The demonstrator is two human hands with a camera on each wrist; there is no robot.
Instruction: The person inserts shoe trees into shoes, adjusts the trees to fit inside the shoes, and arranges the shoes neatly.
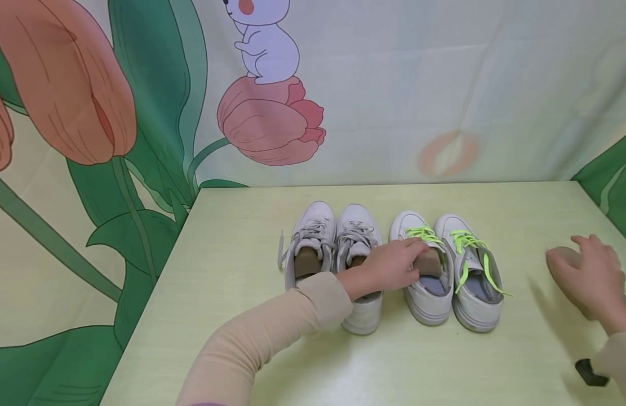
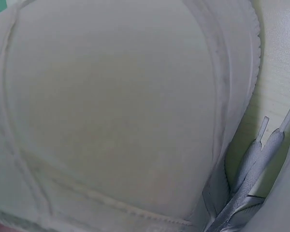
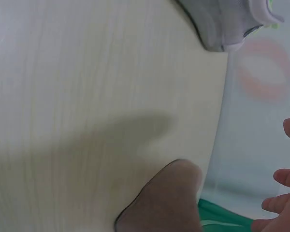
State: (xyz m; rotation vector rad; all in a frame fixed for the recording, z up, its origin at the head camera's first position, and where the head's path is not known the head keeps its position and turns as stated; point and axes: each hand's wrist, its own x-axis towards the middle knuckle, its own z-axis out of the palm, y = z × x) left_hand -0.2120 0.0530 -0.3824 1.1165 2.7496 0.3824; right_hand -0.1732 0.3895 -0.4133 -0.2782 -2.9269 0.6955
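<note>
Head view: my left hand [image 1: 386, 268] reaches past the grey-laced shoes [image 1: 362, 318] to the left green-laced shoe [image 1: 429, 309], its fingers at the edge of a brown insert [image 1: 430, 263] in the opening. Whether they grip it, I can't tell. The insert could catch askew on the rim if tilted, or my sleeve [image 1: 257, 321] could knock a shoe it crosses. The insert looks plain and blocky. My right hand [image 1: 599, 276] is well apart, far right.

Left wrist view: a pale shoe upper [image 2: 116, 106] fills most of it, loose lace [image 2: 251, 169] tips beside; they might snag. No fingers show.

Right wrist view: spread fingers, apparently holding nothing. A second insert [image 3: 166, 203], brown, round-nosed, lies on the tabletop [image 3: 63, 72]; a careless sweep might shove it.
</note>
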